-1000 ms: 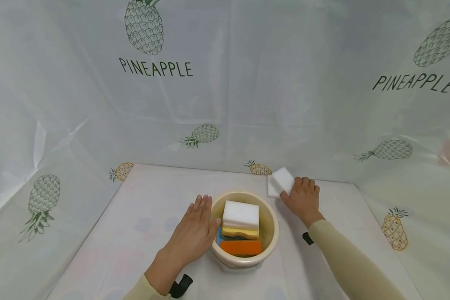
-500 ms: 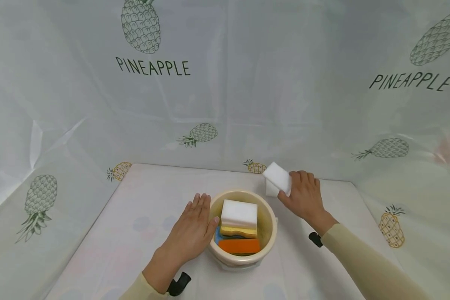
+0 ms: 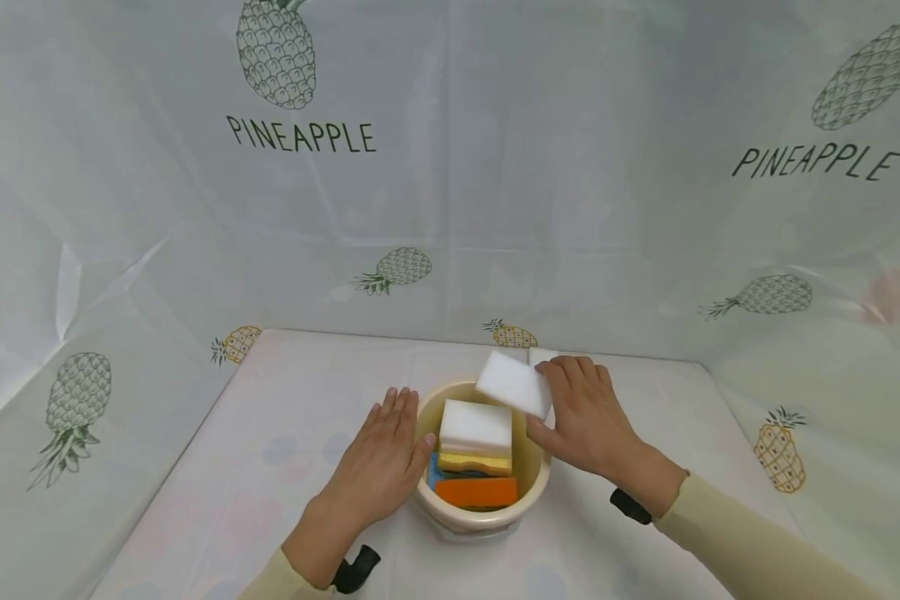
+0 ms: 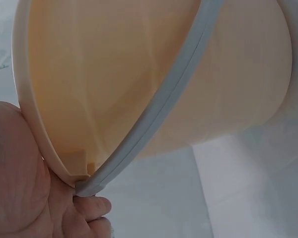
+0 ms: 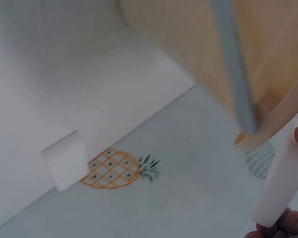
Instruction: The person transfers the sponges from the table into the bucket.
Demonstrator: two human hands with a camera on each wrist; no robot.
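My right hand (image 3: 588, 417) pinches a white sponge block (image 3: 513, 384) between thumb and fingers, above the far right rim of a cream bucket (image 3: 487, 520). In the right wrist view this held block is seen edge-on beside the rim. My left hand (image 3: 378, 468) lies with straight fingers along the bucket's left side; the left wrist view shows it touching the rim near the end of the grey handle (image 4: 154, 109). Inside the bucket are a white block (image 3: 477, 425) on a yellow sponge (image 3: 474, 464), an orange sponge (image 3: 477, 492) and a blue piece (image 3: 432, 472).
Another white block (image 5: 67, 161) lies at the table's back edge, partly hidden behind my right hand in the head view. A white cloth (image 3: 285, 400) covers the table. Pineapple-printed sheeting (image 3: 450, 208) hangs around the back and sides.
My right hand has lifted the white block off the other one at the back and carried it left and nearer, over the bucket's rim. My left hand has stayed at the bucket.
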